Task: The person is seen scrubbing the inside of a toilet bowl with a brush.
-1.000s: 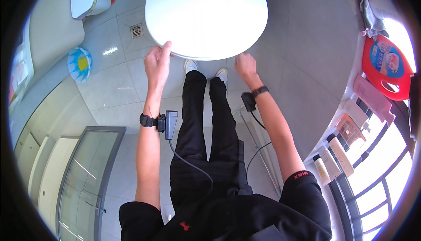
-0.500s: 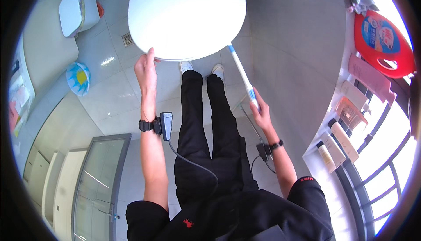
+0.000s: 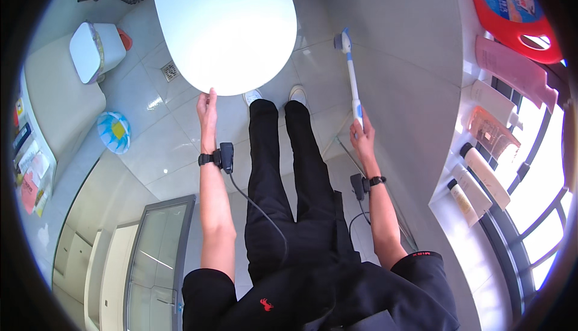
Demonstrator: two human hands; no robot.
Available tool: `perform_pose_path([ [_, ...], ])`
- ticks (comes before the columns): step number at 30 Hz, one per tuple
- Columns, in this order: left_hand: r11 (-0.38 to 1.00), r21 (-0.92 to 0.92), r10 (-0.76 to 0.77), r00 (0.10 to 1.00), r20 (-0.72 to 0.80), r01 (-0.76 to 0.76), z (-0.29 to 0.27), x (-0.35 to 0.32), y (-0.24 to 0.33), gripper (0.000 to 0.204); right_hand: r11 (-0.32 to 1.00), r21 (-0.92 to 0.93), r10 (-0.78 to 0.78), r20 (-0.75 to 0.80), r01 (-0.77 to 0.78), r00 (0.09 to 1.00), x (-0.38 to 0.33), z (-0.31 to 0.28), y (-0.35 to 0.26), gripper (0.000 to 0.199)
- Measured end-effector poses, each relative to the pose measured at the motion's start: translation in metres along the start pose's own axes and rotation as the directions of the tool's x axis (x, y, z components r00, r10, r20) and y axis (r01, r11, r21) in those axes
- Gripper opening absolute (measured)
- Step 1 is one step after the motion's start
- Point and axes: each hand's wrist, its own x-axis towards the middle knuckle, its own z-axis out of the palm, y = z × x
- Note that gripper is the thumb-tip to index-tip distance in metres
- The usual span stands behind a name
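The white toilet lid (image 3: pixel 232 33) fills the upper middle, its rounded front edge toward me. My left hand (image 3: pixel 207 113) is at that front edge, a fingertip or thumb over the rim and the other fingers partly hidden. My right hand (image 3: pixel 363 138) is closed around the handle end of a white and blue toilet brush (image 3: pixel 353 78). Its head, with grey bristles, points away from me, in the air right of the toilet and close to the grey wall.
A white lidded bin (image 3: pixel 95 53) and a blue patterned basin (image 3: pixel 114 133) are on the left. Near them lies a floor drain (image 3: pixel 170 71). The grey wall (image 3: pixel 397 60) closes the right side; bottles (image 3: pixel 485 175) and a red detergent jug (image 3: pixel 516 15) line the window ledge.
The toilet brush has come out from beside or under the lid and swung right, its head now in sight. My left hand stays at the lid's edge. The whole view has shifted.
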Motion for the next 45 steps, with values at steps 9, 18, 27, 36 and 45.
perform_pose_path([
  [9, 0.972, 0.232, -0.027, 0.999, 0.025, 0.020, -0.002, 0.031, -0.086, 0.040, 0.999, 0.048, 0.005, 0.131, -0.012, 0.991, 0.000, 0.044, -0.059, 0.054],
  [18, 0.840, 0.534, -0.129, 0.991, 0.018, 0.100, 0.001, 0.039, -0.113, 0.051, 0.995, 0.026, -0.094, 0.132, 0.092, 0.987, -0.008, 0.044, -0.088, 0.056],
  [27, 0.757, 0.611, -0.253, 0.966, -0.051, 0.231, 0.002, 0.037, -0.095, 0.060, 0.979, -0.138, -0.136, 0.103, 0.150, 0.985, -0.005, 0.073, -0.159, 0.052],
  [36, 0.951, -0.032, -0.304, 0.950, 0.076, 0.307, -0.053, 0.007, 0.006, 0.050, 0.789, -0.564, -0.153, 0.206, 0.245, 0.967, 0.128, 0.143, -0.308, 0.047],
  [45, 0.919, -0.369, -0.273, 0.900, -0.340, 0.140, -0.172, -0.116, 0.032, 0.041, 0.142, -0.887, -0.233, 0.401, 0.439, 0.886, 0.389, 0.273, -0.356, 0.031],
])
